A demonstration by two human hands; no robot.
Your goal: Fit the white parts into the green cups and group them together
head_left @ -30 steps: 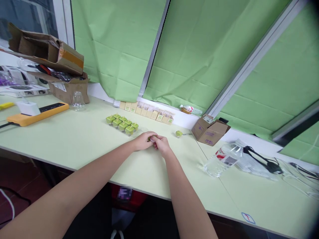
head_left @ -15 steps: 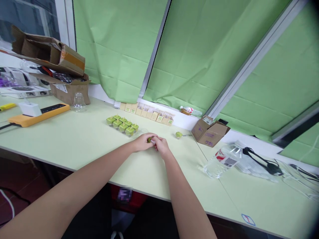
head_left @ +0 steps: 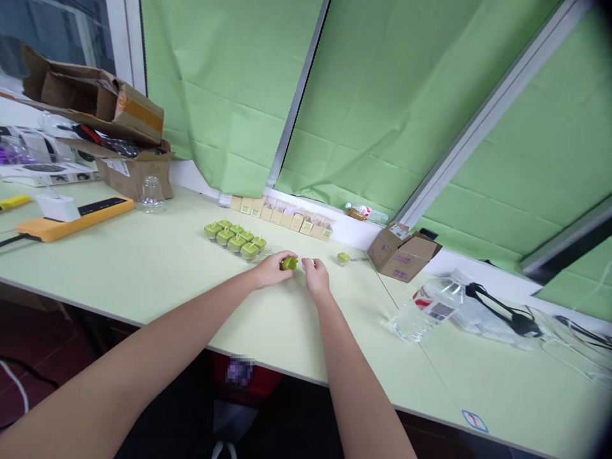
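My left hand [head_left: 273, 270] is closed around a small green piece [head_left: 289, 263], much like the green lids nearby; its lower part is hidden by the fingers. A little to the right, my right hand [head_left: 316, 275] is held in a pinch. Something pale seems to show at its fingertips, too small to name. A gap separates the two hands. Just beyond my left hand stands a cluster of small clear cups with green lids [head_left: 236, 242], each with a pale tab on top. One similar green-lidded cup [head_left: 343, 258] stands alone to the right.
A row of small beige boxes [head_left: 282, 215] lines the back of the table. An orange power strip [head_left: 95, 215] and cardboard boxes [head_left: 136, 175] are at left. To the right are an open carton [head_left: 401, 255] and a large clear bottle [head_left: 428, 309].
My hands were together around the green piece. Now my right hand has drawn away to the right, and the piece stays in my left hand with its green side more exposed.
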